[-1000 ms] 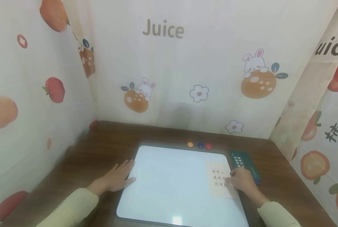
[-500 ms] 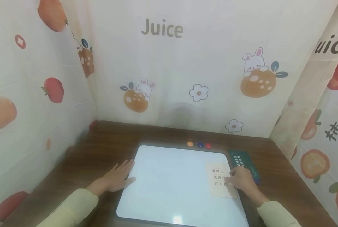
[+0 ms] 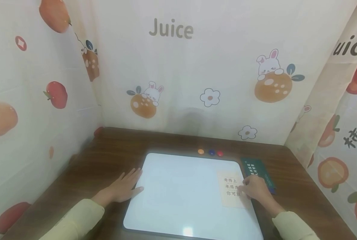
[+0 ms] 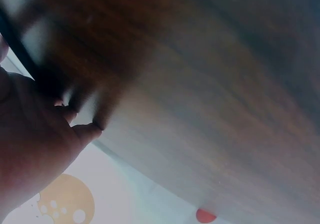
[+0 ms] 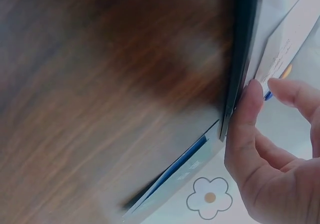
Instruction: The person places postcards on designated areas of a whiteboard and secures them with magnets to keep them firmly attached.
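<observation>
A white board (image 3: 181,193) with a dark rim lies on the brown wooden table (image 3: 112,150). My left hand (image 3: 125,186) rests flat on the table at the board's left edge, fingers straight, thumb on the rim; in the left wrist view the left hand (image 4: 40,144) lies beside the dark rim (image 4: 20,49). A cream paper note (image 3: 230,186) with dark printed characters lies at the board's right side. My right hand (image 3: 251,187) has its fingers curled on the note's right edge. In the right wrist view the right hand (image 5: 267,87) pinches the note (image 5: 292,39) at the board's rim (image 5: 242,59).
Three round magnets, orange (image 3: 200,151), blue (image 3: 211,152) and red (image 3: 220,153), sit just past the board's far edge. A dark green card (image 3: 257,170) lies on the table right of the board, also the green card (image 5: 175,179). Printed fabric walls close in on three sides.
</observation>
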The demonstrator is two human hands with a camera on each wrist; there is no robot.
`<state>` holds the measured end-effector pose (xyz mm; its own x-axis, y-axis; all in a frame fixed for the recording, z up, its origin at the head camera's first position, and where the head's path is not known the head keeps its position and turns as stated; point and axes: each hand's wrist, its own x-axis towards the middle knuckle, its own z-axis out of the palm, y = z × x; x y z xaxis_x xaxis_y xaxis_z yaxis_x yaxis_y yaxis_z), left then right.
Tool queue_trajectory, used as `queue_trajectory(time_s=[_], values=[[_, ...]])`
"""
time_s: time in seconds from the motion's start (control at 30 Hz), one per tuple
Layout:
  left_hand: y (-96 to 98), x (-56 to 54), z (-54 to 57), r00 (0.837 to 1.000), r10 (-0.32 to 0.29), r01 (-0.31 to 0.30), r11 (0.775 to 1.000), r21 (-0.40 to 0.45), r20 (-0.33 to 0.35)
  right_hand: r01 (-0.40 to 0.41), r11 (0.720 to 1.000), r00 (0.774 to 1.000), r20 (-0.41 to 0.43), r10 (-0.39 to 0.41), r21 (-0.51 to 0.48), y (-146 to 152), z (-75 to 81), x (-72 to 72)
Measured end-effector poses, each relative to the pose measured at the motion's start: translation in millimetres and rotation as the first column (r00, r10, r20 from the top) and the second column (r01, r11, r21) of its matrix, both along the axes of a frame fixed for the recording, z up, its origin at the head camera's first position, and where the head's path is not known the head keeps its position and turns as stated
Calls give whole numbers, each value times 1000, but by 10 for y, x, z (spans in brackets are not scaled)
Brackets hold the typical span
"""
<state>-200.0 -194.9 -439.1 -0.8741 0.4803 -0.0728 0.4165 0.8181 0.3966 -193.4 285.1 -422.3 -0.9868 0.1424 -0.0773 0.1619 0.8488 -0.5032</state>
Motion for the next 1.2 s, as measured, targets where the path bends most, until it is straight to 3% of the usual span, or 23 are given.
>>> queue_trajectory(time_s=[0.37, 0.73, 1.2], values=[[-8, -1, -14, 1000, -8, 8, 1000, 3, -14, -19, 1000, 1000, 6, 19, -14, 57, 65, -101], [-8, 14, 3, 1000, 11, -11, 1000, -1, -15, -8, 1000, 1000, 5, 8, -30, 116, 84, -277], [2, 21, 4, 1000, -15, 15, 1000, 23, -15, 16, 996, 999, -39, -19, -84, 132, 128, -509]])
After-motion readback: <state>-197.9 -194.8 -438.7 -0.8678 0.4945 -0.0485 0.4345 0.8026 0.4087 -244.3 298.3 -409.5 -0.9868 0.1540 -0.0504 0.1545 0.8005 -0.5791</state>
